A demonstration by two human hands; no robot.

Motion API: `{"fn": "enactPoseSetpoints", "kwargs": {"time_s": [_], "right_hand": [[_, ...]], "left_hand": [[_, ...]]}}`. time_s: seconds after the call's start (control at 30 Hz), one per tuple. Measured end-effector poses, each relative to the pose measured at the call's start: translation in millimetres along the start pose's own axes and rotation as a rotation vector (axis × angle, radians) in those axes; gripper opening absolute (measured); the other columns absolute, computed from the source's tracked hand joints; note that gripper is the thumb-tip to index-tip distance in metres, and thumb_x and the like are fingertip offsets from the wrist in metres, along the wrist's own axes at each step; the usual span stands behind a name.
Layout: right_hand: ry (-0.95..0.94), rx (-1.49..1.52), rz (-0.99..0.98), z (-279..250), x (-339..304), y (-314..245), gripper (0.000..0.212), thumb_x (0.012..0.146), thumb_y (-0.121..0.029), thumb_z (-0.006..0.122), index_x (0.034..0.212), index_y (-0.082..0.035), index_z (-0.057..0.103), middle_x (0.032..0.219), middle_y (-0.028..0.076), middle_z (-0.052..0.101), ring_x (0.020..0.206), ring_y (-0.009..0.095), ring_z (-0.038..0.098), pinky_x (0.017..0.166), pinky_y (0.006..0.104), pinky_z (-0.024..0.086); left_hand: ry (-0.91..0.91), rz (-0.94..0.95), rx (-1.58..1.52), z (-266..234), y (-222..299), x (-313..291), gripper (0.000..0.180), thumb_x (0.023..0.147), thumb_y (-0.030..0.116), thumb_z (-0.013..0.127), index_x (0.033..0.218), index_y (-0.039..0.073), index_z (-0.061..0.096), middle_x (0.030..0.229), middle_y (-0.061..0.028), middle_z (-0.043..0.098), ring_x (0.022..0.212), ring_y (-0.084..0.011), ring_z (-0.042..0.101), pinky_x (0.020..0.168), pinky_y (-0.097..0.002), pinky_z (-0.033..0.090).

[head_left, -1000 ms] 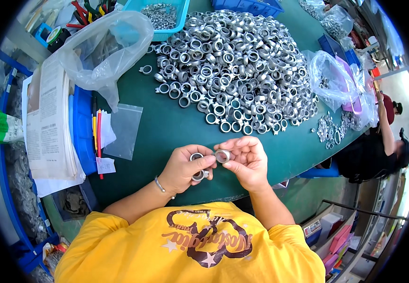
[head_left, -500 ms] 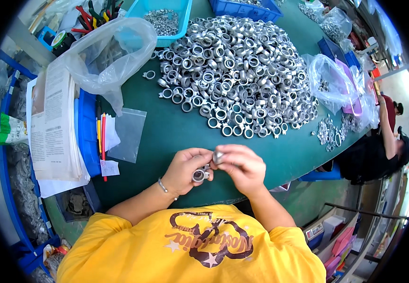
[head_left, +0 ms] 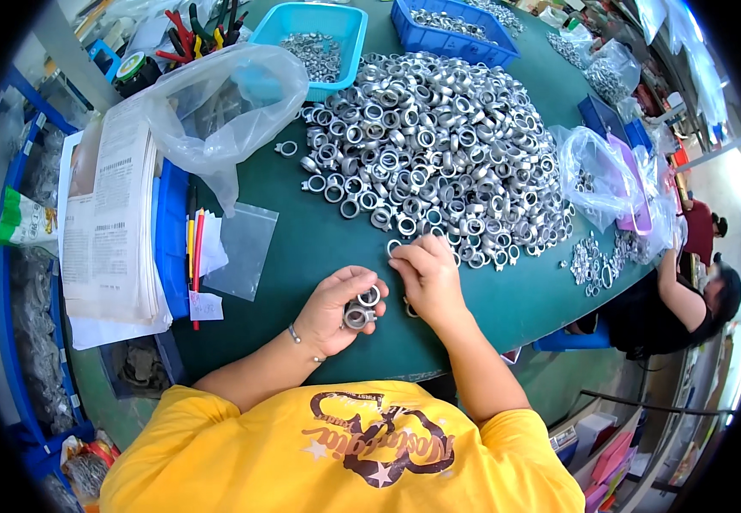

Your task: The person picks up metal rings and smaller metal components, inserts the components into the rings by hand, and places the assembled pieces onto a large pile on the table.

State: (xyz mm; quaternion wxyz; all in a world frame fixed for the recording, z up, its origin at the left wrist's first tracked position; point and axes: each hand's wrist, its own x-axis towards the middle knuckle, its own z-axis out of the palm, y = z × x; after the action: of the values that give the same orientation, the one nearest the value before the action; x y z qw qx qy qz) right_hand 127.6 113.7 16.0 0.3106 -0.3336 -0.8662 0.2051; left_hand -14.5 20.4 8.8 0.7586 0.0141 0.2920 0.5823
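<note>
My left hand [head_left: 333, 315] is curled around a couple of silver metal ring clamps [head_left: 357, 318], their round openings facing up. Ahead and to the right, my right hand [head_left: 432, 278] pinches at a single metal ring [head_left: 393, 249] by the near edge of a big heap of similar rings [head_left: 439, 145]. Part of another ring [head_left: 410, 309] shows on the green table beside my right hand, mostly covered by it. The palm side of my right hand is hidden.
Beyond the heap stand a light-blue basket [head_left: 351, 43] and a blue crate [head_left: 456, 38] of small metal parts. Newspapers [head_left: 109, 231], pens [head_left: 197, 256] and plastic bags [head_left: 216, 111] lie leftward. Smaller parts [head_left: 597, 261] lie right, near a seated person in black [head_left: 652, 308].
My right hand has moved from beside my left hand to the heap's near edge, at a ring there. My left hand now shows two rings, and the view has shifted slightly.
</note>
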Motion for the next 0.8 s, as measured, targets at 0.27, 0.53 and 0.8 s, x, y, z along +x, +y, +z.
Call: {"fn": "enactPoseSetpoints", "kwargs": {"time_s": [0.27, 0.53, 0.8], "right_hand": [[-0.038, 0.47, 0.0, -15.3, -33.6, -8.3, 0.018, 0.07, 0.008, 0.064, 0.084, -0.002, 0.062, 0.081, 0.009, 0.06, 0.07, 0.02, 0.059, 0.06, 0.0263, 0.047], [-0.046, 0.638, 0.052, -19.4, -38.5, -10.1, 0.01, 0.075, 0.002, 0.064, 0.085, 0.0, 0.06, 0.091, 0.012, 0.061, 0.075, 0.019, 0.059, 0.065, 0.0254, 0.048], [-0.007, 0.965, 0.231, -10.8, -50.1, -10.3, 0.018, 0.076, 0.007, 0.062, 0.087, 0.0, 0.05, 0.103, 0.017, 0.057, 0.083, 0.014, 0.058, 0.073, 0.0251, 0.049]], "left_hand": [[0.035, 0.1, 0.474, 8.4, -5.1, -7.3, 0.011, 0.08, 0.005, 0.061, 0.089, 0.0, 0.058, 0.083, -0.0077, 0.057, 0.064, -0.0123, 0.06, 0.045, -0.0203, 0.049], [-0.028, 0.536, 0.952, 6.6, -13.2, -6.7, 0.009, 0.075, -0.002, 0.064, 0.083, 0.0, 0.061, 0.087, -0.0047, 0.056, 0.065, -0.0097, 0.059, 0.047, -0.0185, 0.048], [-0.095, 0.638, 1.087, 3.9, -14.6, -4.5, 0.009, 0.075, -0.003, 0.065, 0.083, -0.001, 0.061, 0.088, -0.0064, 0.057, 0.062, -0.01, 0.058, 0.047, -0.0188, 0.048]]}}
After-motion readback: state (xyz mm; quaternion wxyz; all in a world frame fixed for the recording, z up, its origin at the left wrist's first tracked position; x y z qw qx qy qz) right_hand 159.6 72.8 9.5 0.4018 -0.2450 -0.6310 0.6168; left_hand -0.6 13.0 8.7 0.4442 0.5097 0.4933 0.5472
